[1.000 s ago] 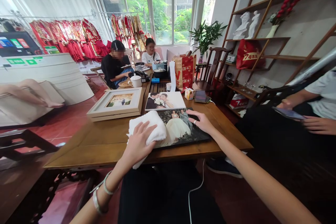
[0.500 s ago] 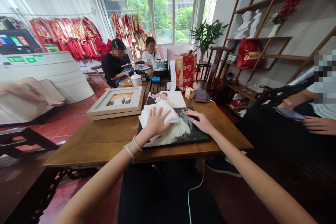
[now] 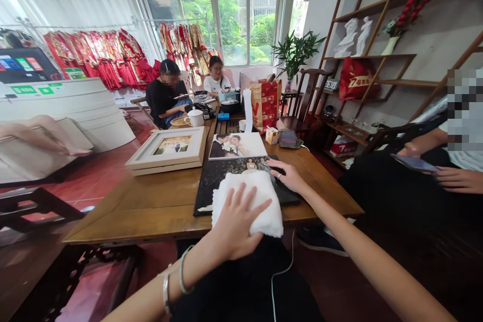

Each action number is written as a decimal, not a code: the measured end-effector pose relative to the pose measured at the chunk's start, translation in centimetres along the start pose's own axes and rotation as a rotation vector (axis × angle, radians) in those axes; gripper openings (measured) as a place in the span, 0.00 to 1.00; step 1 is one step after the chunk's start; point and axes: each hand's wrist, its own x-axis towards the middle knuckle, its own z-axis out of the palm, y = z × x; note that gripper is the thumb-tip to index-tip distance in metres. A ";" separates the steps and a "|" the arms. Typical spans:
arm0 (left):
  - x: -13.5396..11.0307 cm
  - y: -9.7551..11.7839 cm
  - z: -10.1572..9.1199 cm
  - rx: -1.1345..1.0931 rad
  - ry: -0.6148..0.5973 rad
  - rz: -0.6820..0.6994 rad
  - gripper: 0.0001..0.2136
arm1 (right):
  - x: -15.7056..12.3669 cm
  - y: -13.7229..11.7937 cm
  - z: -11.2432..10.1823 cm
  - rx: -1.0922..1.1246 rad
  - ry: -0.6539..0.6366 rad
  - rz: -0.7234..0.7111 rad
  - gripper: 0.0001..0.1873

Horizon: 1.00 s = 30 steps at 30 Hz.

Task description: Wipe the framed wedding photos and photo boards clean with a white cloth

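My left hand lies with spread fingers on a folded white cloth. Under the cloth is a dark wedding photo panel, lying flat at the table's front edge. The cloth covers its lower middle and reaches past its near edge. On the panel's right side rests my right hand, fingers stretched out and a ring on one of them. A couple shows in the picture beside those fingertips. Just beyond lies a lighter wedding photo panel, partly touching or close to the dark one; I cannot tell which.
A pale framed picture lies left on the wooden table. Farther back stand a lidded white mug, a red-and-brown paper bag and a small box. Two people sit at the far end; another person holds a phone at right.
My left hand has slid the white cloth toward me and slightly right, from the panel's upper left to its near edge. The lighter photo shows more fully. My right hand stays in place.
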 end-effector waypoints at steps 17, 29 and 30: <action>6.7 -3.8 0.0 0.062 0.029 0.017 0.29 | 0.1 0.8 0.2 0.030 0.043 0.031 0.19; 7.8 0.1 0.4 0.077 0.069 -0.152 0.30 | 0.6 2.2 0.3 0.124 0.020 0.094 0.17; 8.4 0.1 0.4 0.078 0.067 -0.177 0.30 | 0.7 2.4 0.3 0.137 0.027 0.107 0.17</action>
